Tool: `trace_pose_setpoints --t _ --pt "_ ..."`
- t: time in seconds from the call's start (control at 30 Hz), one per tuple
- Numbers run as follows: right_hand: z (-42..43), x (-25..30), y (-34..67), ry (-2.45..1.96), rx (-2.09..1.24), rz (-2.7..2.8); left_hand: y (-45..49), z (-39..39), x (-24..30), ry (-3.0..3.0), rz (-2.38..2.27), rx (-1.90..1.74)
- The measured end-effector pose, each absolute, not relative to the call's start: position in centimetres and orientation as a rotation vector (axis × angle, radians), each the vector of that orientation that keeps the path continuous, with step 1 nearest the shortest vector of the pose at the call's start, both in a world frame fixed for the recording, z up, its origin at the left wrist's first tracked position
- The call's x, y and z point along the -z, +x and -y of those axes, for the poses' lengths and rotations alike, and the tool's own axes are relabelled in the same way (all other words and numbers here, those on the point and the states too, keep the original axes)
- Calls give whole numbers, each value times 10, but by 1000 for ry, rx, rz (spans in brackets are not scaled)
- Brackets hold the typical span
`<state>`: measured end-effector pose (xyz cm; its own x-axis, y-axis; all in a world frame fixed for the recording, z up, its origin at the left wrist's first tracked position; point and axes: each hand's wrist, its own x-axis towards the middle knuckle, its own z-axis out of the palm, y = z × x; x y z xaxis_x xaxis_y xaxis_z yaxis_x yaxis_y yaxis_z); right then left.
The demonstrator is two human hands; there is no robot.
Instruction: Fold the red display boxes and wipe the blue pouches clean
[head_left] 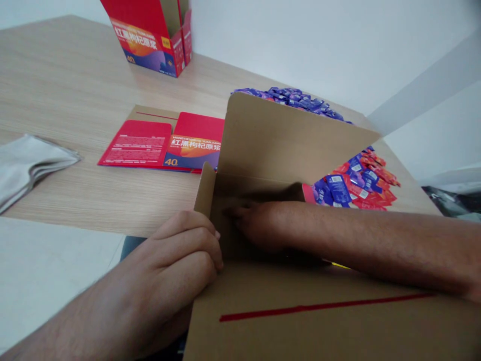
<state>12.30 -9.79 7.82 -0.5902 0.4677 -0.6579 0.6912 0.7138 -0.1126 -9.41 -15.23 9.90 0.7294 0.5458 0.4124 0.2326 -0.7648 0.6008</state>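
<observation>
A cardboard box (300, 135) with a brown inside stands open in front of me, its flaps spread. My left hand (188, 245) is closed around its left side, fingers curled over the edge by the small side flap (205, 190). Deep in the box is my right hand (259, 225), having come in from the right side. Its fingers are in shadow near the inner left wall, so whether they hold anything is hidden. A red line (323, 307) runs along the near flap.
Piles of purple sachets (300, 100) and red sachets (376, 175) lie behind and right of the box. A flattened red carton (139, 143) lies on the wooden table (56, 75). An upright red box (150, 42) stands at the back, and folded white cloth (33, 163) lies left.
</observation>
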Motion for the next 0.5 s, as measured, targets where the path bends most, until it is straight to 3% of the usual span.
trace_pose_setpoints --t 0.1,0.5 --pt "95 -90 117 732 454 -2187 -94 152 -98 2410 -591 -797" --pt "95 -82 113 907 443 -2228 -94 151 -98 2408 -600 -788"
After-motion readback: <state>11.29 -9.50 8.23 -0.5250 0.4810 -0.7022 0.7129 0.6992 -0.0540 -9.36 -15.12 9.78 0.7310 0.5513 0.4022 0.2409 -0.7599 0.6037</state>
